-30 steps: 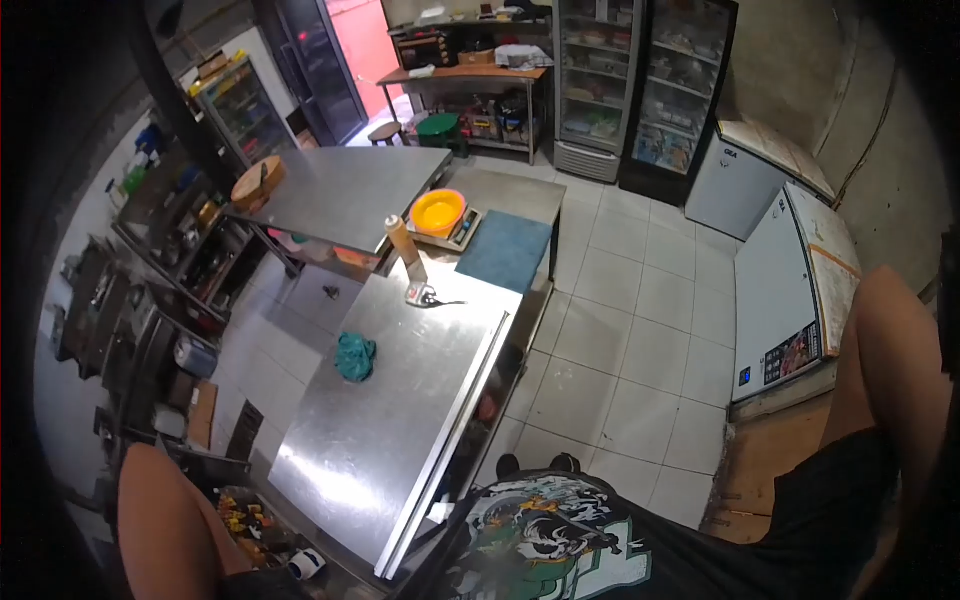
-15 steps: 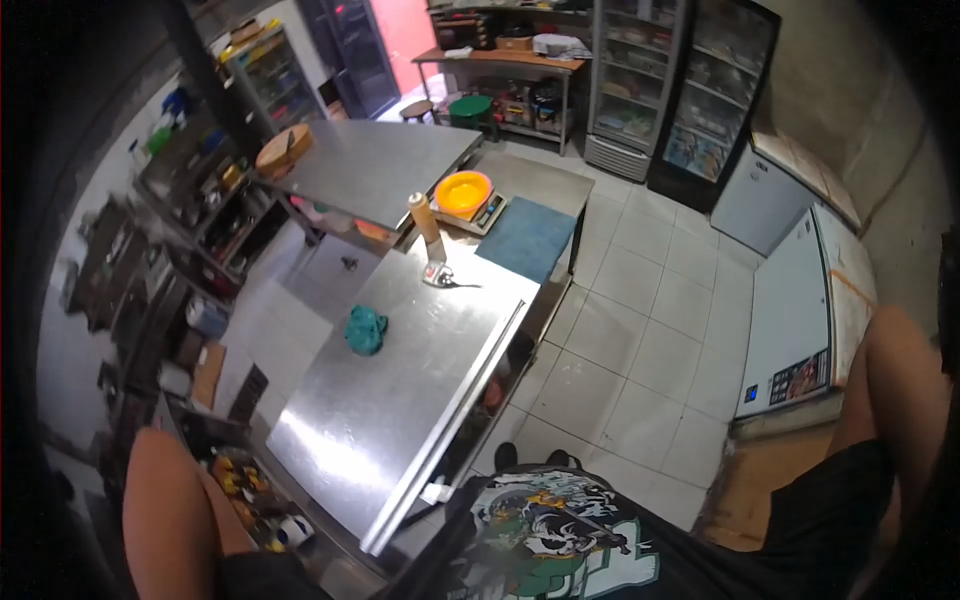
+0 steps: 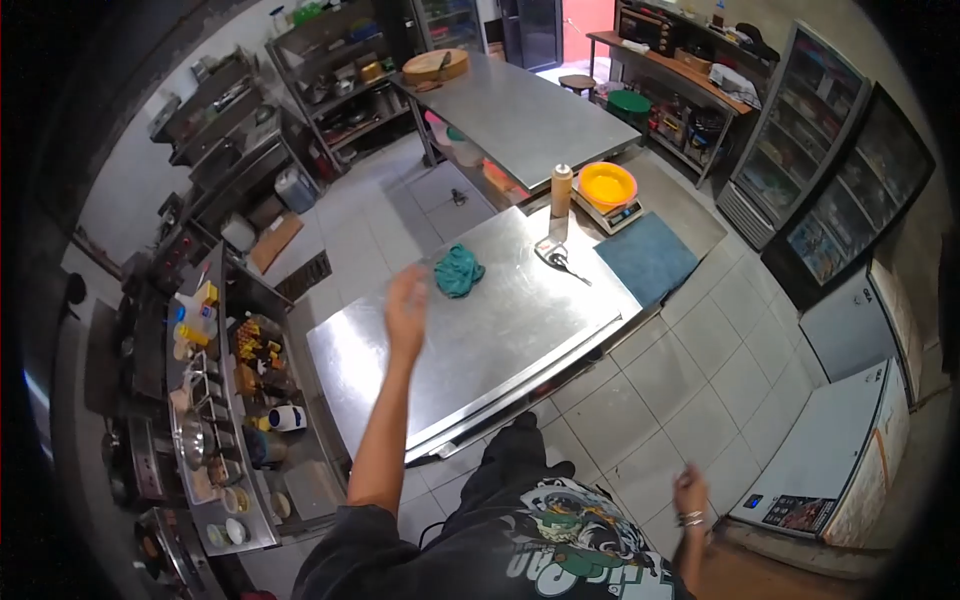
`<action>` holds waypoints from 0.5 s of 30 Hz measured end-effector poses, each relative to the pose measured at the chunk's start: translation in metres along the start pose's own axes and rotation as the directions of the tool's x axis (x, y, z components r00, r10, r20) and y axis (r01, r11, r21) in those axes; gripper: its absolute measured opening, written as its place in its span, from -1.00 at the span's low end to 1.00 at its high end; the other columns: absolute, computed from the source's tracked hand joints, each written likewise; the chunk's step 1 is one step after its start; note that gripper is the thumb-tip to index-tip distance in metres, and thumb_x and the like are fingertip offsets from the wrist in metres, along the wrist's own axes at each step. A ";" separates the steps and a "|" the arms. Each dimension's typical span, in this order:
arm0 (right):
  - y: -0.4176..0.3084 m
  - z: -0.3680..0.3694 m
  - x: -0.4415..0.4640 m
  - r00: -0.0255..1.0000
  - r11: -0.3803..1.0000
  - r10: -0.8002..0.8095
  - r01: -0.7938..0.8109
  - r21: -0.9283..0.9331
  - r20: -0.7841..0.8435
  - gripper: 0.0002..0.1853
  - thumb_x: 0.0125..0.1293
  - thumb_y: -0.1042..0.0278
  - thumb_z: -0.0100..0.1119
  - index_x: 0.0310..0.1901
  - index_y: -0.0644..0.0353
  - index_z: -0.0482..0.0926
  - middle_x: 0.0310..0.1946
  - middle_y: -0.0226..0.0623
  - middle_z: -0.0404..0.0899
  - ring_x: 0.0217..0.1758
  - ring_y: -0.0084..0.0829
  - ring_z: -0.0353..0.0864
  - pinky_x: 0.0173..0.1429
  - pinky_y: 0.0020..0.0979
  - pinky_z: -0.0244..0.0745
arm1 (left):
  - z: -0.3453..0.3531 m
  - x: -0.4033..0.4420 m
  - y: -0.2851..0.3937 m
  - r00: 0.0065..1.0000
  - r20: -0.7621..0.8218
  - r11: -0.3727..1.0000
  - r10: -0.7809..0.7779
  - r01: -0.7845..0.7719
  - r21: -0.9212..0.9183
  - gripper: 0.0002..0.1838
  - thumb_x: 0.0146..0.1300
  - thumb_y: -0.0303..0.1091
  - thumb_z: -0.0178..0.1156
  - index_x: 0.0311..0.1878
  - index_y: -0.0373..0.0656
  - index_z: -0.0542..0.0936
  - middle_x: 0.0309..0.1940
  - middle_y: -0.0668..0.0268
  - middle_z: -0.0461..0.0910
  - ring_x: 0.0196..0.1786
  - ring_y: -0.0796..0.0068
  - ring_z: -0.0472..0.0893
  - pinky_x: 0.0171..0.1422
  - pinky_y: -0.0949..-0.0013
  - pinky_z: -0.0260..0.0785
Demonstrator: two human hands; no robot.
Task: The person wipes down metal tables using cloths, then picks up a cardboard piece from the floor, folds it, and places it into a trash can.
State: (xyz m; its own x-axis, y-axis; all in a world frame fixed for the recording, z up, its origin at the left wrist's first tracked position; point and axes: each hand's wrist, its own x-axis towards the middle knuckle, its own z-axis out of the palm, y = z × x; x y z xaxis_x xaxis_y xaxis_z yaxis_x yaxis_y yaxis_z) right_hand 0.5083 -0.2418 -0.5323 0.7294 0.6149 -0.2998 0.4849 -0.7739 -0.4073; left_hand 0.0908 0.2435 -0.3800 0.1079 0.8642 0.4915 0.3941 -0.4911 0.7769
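Note:
My left hand (image 3: 406, 300) reaches out over the steel table (image 3: 500, 325), just left of a crumpled teal cloth (image 3: 459, 271). Its fingers look stretched out and a little blurred, with nothing seen in them. Low at my right side, over the floor, hangs my right hand (image 3: 690, 492), its fingers curled in and a bracelet on the wrist; I see no thing in it. Farther along the table stand a squeeze bottle (image 3: 561, 190) with tan contents and a small device with a dark cord (image 3: 560, 256).
An orange bowl (image 3: 608, 185) sits on a weighing scale (image 3: 618, 216) beside a blue board (image 3: 646, 258). A second steel table (image 3: 520, 110) bears a round wooden block (image 3: 435, 66). Shelves with jars and pans (image 3: 195, 435) line the left; a white freezer (image 3: 815, 455) stands right.
My view has turned left and moved nearer the table. Both hands have come into view, the left one extended toward the teal cloth. The cloth still lies on the table.

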 end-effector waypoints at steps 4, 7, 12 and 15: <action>0.022 0.070 -0.049 0.978 0.976 0.145 -0.166 0.141 0.149 -0.48 0.16 0.25 0.35 0.15 0.26 0.54 -0.17 0.02 0.69 -0.23 -0.19 0.73 -0.07 -0.24 0.59 | 0.088 -0.033 -0.136 0.978 0.166 0.972 -0.128 0.090 0.216 -0.64 0.24 -0.21 0.30 0.01 -0.24 0.62 0.09 0.05 0.58 0.15 0.07 0.54 0.31 0.14 0.32; -0.007 0.049 -0.046 0.998 0.984 0.050 -0.055 0.169 0.038 -0.56 0.21 0.31 0.30 0.10 0.32 0.55 -0.31 -0.02 0.71 -0.33 -0.23 0.74 -0.20 -0.30 0.62 | 0.135 -0.022 -0.190 0.947 0.268 0.920 -0.178 0.064 0.386 -0.61 0.16 -0.24 0.33 0.00 -0.26 0.60 -0.01 0.04 0.59 0.09 0.02 0.54 0.27 0.10 0.34; -0.065 0.018 0.024 0.999 0.992 -0.042 0.039 0.117 0.022 -0.57 0.23 0.38 0.28 0.13 0.31 0.53 -0.23 -0.02 0.70 -0.30 -0.25 0.74 -0.20 -0.35 0.62 | 0.179 0.005 -0.267 0.927 0.141 0.620 -0.348 0.115 0.776 -0.67 0.19 -0.35 0.26 0.00 -0.29 0.55 -0.14 0.03 0.57 0.08 0.01 0.50 0.22 0.08 0.32; -0.143 0.001 0.061 0.978 0.967 -0.210 0.205 0.152 0.015 -0.58 0.23 0.43 0.28 0.14 0.26 0.54 -0.11 -0.03 0.66 -0.18 -0.25 0.71 -0.11 -0.31 0.60 | 0.175 0.028 -0.243 0.961 0.106 0.861 -0.257 0.178 0.477 -0.71 0.30 -0.36 0.19 0.03 -0.26 0.51 -0.07 0.09 0.57 0.09 0.13 0.52 0.19 0.16 0.35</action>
State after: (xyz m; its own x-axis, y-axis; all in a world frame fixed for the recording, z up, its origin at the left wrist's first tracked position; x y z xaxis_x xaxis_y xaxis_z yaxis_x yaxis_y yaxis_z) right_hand 0.4827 -0.0929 -0.4935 0.6039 0.7659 -0.2206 0.5454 -0.5989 -0.5864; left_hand 0.1576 0.4067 -0.6239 0.0988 0.9679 0.2310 0.7938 -0.2167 0.5682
